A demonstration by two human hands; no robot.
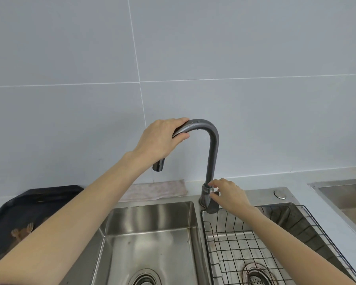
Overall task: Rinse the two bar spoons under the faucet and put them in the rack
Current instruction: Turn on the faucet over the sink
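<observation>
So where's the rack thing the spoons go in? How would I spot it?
Find the tall grey faucet standing between the two steel basins. The wire rack sits inside the basin on the right, just below the right hand that touches the faucet's base. It is a dark grid of thin wires, while the left basin is bare shiny metal.

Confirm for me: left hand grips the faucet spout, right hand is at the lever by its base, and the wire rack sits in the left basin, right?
Not quite. The head view shows the wire rack in the right basin, not the left. The rest holds: left hand grips the faucet spout, right hand at the lever.
</observation>
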